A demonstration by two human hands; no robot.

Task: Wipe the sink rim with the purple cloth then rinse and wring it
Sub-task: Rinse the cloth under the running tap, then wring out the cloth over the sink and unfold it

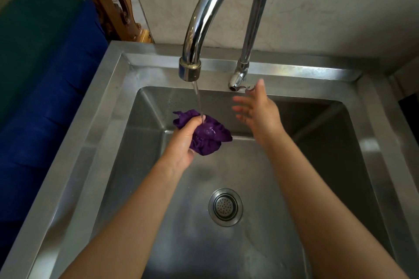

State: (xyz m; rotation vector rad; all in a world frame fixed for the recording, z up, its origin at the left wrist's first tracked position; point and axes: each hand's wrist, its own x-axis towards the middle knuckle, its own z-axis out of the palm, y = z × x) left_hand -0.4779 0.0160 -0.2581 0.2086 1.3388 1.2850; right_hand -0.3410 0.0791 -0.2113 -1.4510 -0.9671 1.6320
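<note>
Purple cloth (205, 135), frame centre: bunched in left hand (184, 140), fingers curled round it, under running tap (190, 68). Right hand (258, 110): fingers spread, empty. Rinsing underway; wringing outstanding.

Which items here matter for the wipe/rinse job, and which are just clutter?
Job:
purple cloth
left hand, gripping it
right hand, open
faucet
water stream
sink rim

Lying about:
drain strainer
blue fabric
carved wood
</note>
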